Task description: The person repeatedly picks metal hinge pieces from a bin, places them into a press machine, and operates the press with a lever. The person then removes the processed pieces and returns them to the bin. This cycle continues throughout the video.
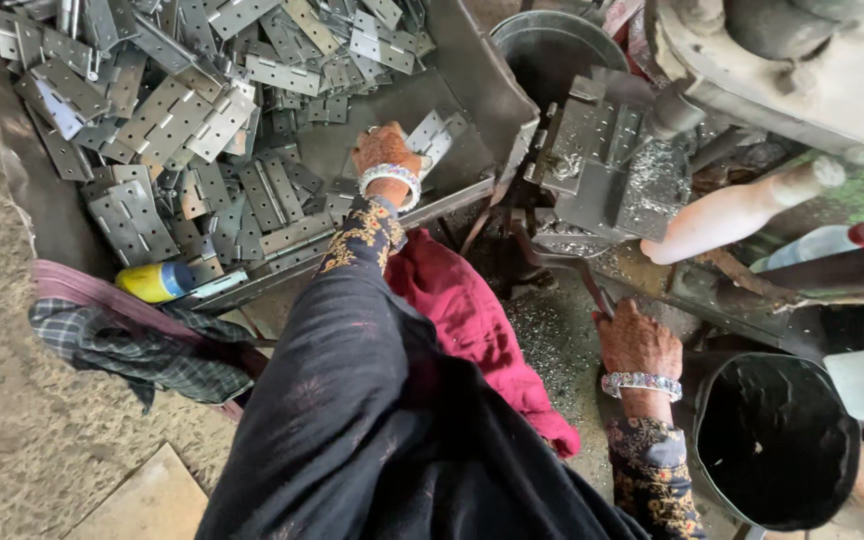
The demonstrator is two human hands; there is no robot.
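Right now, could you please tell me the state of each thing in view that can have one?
Left hand: closed on a metal hinge plate in the tray.
Right hand: gripping a dark lever by the press.
Metal tray: heaped with loose hinge plates.
Black bucket: upright, contents too dark to tell.
Yellow bottle: lying on its side.
Red cloth: crumpled beside the arm.

Black loose sleeves, gold floral embroidery at both cuffs, beaded silver bangle on left hand [385, 150], matching bangle on right hand [636, 345], patterned henna staining on both hands (palms hidden), crimson garment beneath.
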